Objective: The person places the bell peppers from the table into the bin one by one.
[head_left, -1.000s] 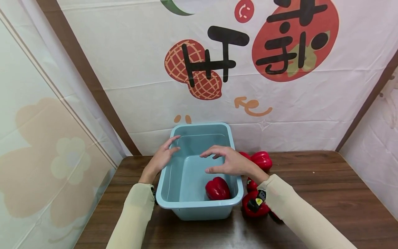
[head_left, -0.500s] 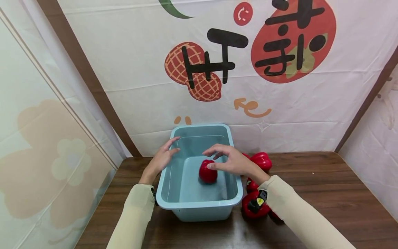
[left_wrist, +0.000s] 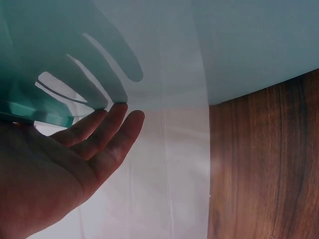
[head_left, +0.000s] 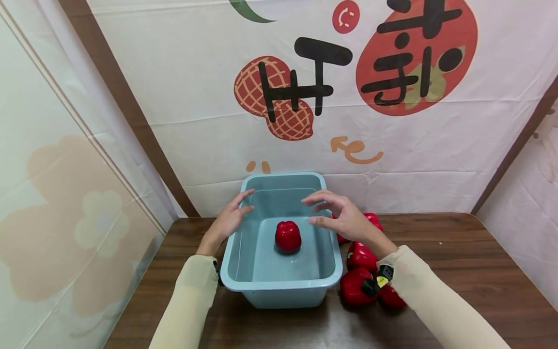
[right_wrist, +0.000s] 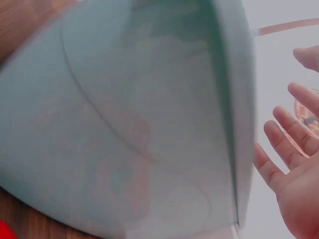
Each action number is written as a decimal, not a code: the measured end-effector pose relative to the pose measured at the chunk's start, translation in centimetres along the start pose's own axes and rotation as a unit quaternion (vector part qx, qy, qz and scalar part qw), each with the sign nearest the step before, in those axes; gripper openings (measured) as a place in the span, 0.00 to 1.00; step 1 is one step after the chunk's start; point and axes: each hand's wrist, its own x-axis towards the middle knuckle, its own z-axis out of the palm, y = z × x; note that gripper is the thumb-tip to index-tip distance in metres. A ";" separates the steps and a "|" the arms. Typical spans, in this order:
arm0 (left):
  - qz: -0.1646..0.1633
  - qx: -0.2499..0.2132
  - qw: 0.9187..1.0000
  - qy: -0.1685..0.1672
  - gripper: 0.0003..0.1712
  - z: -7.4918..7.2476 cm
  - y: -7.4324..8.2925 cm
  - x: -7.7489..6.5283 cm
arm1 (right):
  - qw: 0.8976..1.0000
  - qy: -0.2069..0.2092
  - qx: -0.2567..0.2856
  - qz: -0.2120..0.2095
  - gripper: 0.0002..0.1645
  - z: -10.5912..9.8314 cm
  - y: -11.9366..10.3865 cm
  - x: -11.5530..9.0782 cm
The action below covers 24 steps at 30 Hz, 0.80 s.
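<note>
A light blue plastic basin (head_left: 285,286) stands lengthwise on the table, with one red bell pepper (head_left: 288,237) upright on its floor near the middle. My left hand (head_left: 227,223) rests at the basin's left rim, thumb and index finger extending over the edge. In the left wrist view, the other fingers (left_wrist: 117,144) lie nearly straight against the outer wall. Above the right rim hovers my right hand (head_left: 344,218), its fingers spread and loosely bent, holding nothing. The right wrist view shows those fingers (right_wrist: 299,134) beside the rim, away from the pepper.
Several red bell peppers (head_left: 358,287) lie close together along the basin's right side, partly hidden by the right forearm. A printed white cloth (head_left: 200,145) hangs behind the wooden table (head_left: 444,261), just past the basin's far end.
The pepper in the basin has shifted from the near right corner to the middle and now stands upright. My right hand has moved right, away from it; my left hand has stayed.
</note>
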 end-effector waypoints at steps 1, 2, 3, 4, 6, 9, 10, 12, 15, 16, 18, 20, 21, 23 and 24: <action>-0.001 -0.002 1.000 -0.002 0.32 0.0 0.0 0.0 | 1.000 0.005 0.003 0.002 0.24 -0.3 -0.1 -0.3; -0.001 -0.003 1.000 -0.003 0.32 -0.1 0.0 0.0 | 1.000 0.009 0.005 0.007 0.25 -0.6 -0.2 -0.6; -0.002 -0.004 1.000 -0.003 0.32 -0.1 0.0 0.0 | 1.000 0.012 0.010 0.013 0.25 -0.9 -0.3 -0.9; -0.001 -0.005 1.000 -0.004 0.32 -0.2 0.0 0.1 | 1.000 0.014 0.012 0.020 0.25 -1.2 -0.4 -1.3; -0.001 -0.005 1.000 -0.005 0.32 -0.2 0.0 0.1 | 0.999 0.016 0.016 0.035 0.26 -1.7 -0.5 -1.9; 0.000 -0.006 1.000 -0.005 0.32 -0.3 -0.2 0.1 | 0.999 0.014 0.018 0.044 0.27 -2.4 -0.5 -2.9; 0.001 -0.006 1.000 -0.004 0.32 -0.3 -0.2 0.1 | 0.999 0.013 0.014 0.042 0.28 -2.6 -0.5 -3.1; 0.000 -0.007 1.000 -0.004 0.32 -0.3 -0.2 0.1 | 0.999 0.012 0.001 0.034 0.28 -3.0 -0.3 -3.7; 0.002 -0.006 1.000 -0.004 0.32 -0.2 -0.2 0.0 | 0.999 0.015 -0.023 0.028 0.27 -3.4 0.0 -4.5; 0.002 -0.006 1.000 -0.004 0.32 -0.2 -0.2 0.0 | 0.999 0.016 -0.029 0.029 0.27 -3.5 0.1 -4.8; 0.004 -0.007 1.000 -0.004 0.32 -0.2 -0.2 0.0 | 0.999 0.020 -0.038 0.034 0.27 -3.7 0.2 -5.3; 0.004 -0.008 1.000 -0.003 0.32 -0.2 -0.2 0.1 | 0.998 0.021 -0.043 0.037 0.26 -4.0 0.3 -5.9; 0.005 -0.009 1.000 -0.003 0.31 -0.2 -0.2 0.1 | 0.998 0.021 -0.045 0.039 0.26 -4.1 0.4 -6.2; 0.007 -0.008 1.000 -0.001 0.31 -0.1 -0.2 0.1 | 0.998 0.022 -0.050 0.043 0.27 -4.3 0.5 -6.9; 0.009 -0.008 1.000 -0.001 0.31 0.0 -0.3 0.1 | 0.998 0.021 -0.052 0.043 0.27 -4.5 0.5 -7.2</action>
